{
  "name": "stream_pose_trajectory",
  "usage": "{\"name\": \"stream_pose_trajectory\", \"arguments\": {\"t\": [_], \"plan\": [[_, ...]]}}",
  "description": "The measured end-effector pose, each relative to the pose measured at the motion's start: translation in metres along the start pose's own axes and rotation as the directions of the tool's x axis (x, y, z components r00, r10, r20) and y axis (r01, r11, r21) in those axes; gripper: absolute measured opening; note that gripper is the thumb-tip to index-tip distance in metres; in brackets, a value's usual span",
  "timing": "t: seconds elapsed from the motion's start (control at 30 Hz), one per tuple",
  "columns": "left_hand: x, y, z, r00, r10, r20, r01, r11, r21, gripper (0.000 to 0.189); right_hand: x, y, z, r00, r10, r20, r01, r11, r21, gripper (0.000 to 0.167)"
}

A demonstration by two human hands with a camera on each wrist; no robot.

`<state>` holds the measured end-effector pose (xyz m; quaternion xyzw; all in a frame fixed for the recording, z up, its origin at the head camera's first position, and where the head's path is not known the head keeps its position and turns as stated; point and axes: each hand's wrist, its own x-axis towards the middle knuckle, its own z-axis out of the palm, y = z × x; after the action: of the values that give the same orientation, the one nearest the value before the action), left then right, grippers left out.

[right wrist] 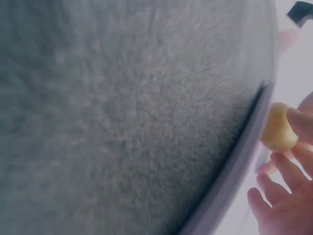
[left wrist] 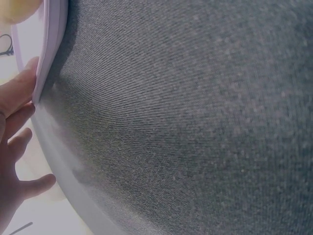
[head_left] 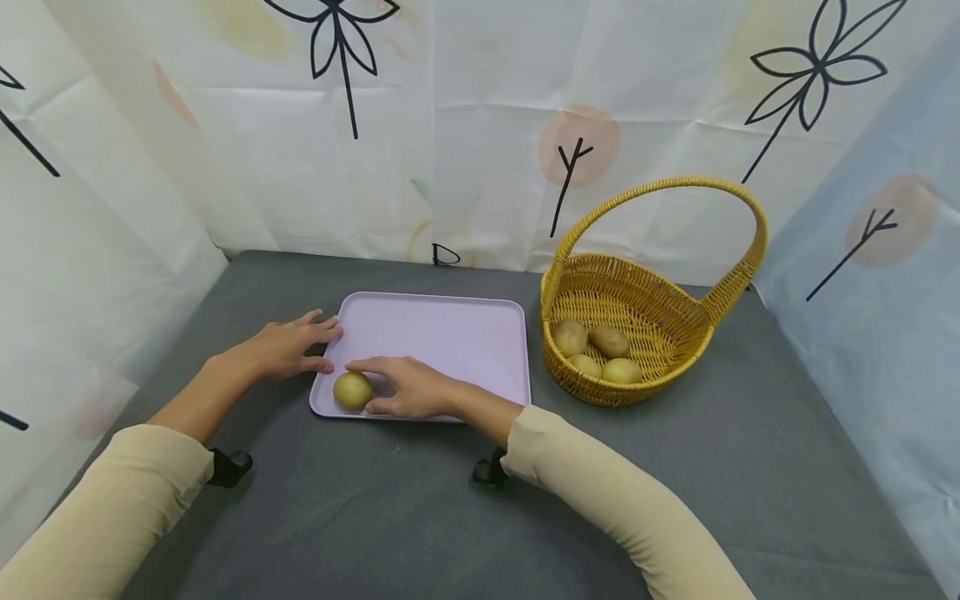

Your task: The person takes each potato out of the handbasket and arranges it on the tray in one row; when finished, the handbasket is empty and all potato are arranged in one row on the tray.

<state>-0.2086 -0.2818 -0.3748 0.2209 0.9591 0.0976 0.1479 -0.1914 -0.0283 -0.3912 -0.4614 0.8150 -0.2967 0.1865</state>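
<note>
A round yellowish potato (head_left: pixel 352 390) sits in the near left corner of a lilac tray (head_left: pixel 442 321). My right hand (head_left: pixel 416 388) reaches over the tray beside the potato, the index finger along its far side and the thumb at its near right. In the right wrist view the thumb overlaps the potato (right wrist: pixel 279 128), while the other fingers are spread. My left hand (head_left: pixel 288 346) is at the tray's left rim with its fingers stretched out. The left wrist view shows a fingertip on the tray rim (left wrist: pixel 51 44).
A yellow woven basket (head_left: pixel 607 395) with a tall arched handle (head_left: pixel 678 183) stands to the tray's right. Several potatoes (head_left: pixel 570 337) lie in its left part. A dark grey cloth (head_left: pixel 390 517) covers the table, and patterned white curtains (head_left: pixel 480 150) hang behind it.
</note>
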Motion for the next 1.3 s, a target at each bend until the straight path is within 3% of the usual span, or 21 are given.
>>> {"name": "stream_pose_trajectory", "arguments": {"t": [0.23, 0.43, 0.53, 0.9, 1.07, 1.3], "plan": [[0.001, -0.001, 0.000, 1.000, -0.014, 0.009, 0.014, 1.000, 0.011, 0.072, -0.036, -0.008, -0.027, 0.996, -0.078, 0.031, 0.077, 0.997, 0.028, 0.061], [0.001, -0.001, 0.000, 1.000, -0.013, 0.008, 0.013, 1.000, -0.001, 0.071, -0.084, -0.004, -0.066, 0.988, -0.132, 0.082, 0.129, 0.991, 0.044, 0.055], [0.000, -0.002, 0.000, 1.000, -0.005, 0.007, 0.005, 1.000, -0.007, 0.072, -0.112, 0.004, -0.088, 0.986, -0.124, 0.108, 0.114, 0.989, 0.097, 0.053], [-0.001, 0.000, 0.000, 1.000, 0.007, -0.004, -0.007, 1.000, -0.011, 0.071, -0.202, 0.047, -0.171, 0.986, 0.100, 0.134, -0.136, 0.946, 0.294, 0.052], [-0.001, -0.002, 0.000, 1.000, -0.001, -0.001, 0.001, 1.000, -0.007, 0.073, -0.222, 0.071, -0.197, 0.971, 0.206, 0.125, -0.233, 0.932, 0.276, 0.052], [-0.002, -0.001, 0.000, 1.000, 0.005, -0.003, -0.005, 1.000, -0.014, 0.073, -0.237, 0.099, -0.212, 0.924, 0.336, 0.182, -0.377, 0.882, 0.284, 0.062]]}}
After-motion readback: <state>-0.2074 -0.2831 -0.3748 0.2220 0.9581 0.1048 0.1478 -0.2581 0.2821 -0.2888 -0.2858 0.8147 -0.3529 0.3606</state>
